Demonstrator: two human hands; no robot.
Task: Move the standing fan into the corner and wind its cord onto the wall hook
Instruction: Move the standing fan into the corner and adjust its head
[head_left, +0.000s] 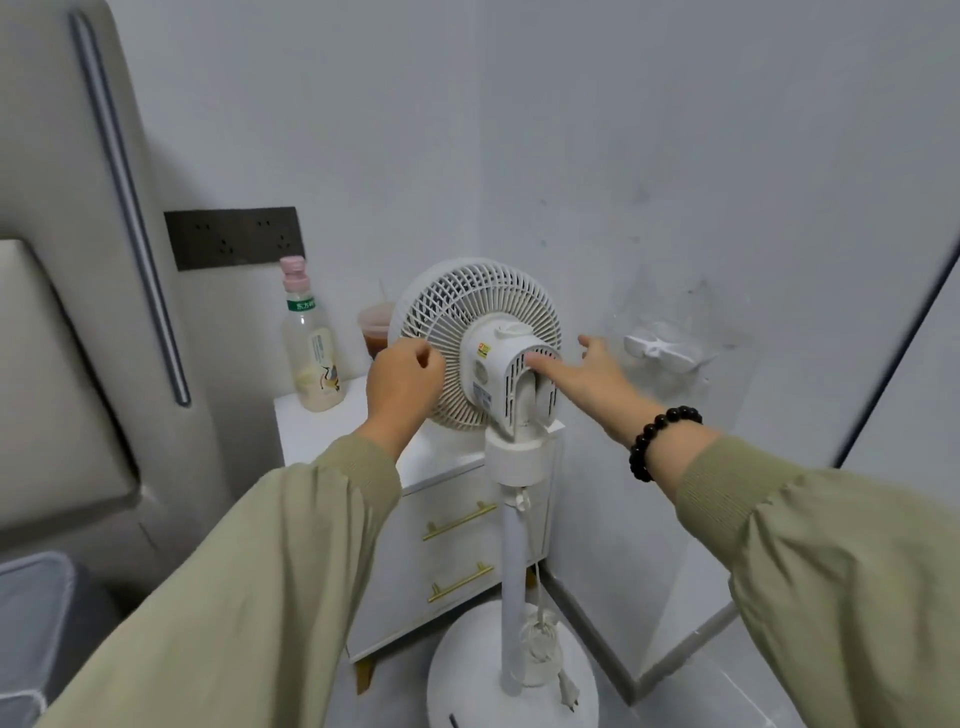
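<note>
A: Entry, head view. Where is the standing fan (483, 353) sitting?

B: It is standing upright on its round base (467, 675) in the corner, just in front of the white nightstand (447, 499), with the grille facing away from the camera.

A: Hands?

B: The left hand (402, 382) is curling into a loose fist against the left rim of the fan's rear grille; whether it is actually pinching the wires, I cannot tell. The right hand (587, 371) is lying spread, thumb touching the fan's motor housing (506, 371), fingers pointing past it toward the wall. A black bead bracelet (657, 436) is sitting on that wrist.

A: Cord?

B: The cord (540, 631) is lying bundled low on the fan's pole, just above the base, with the plug (569, 693) resting on the base.

A: Hook?

B: A white wall hook (662, 353) is showing on the wall right of the fan head, bare.

A: Other items?

B: A bottle (311, 353) and a lidded cup (375, 332) are standing on the nightstand, left of the fan head.
</note>
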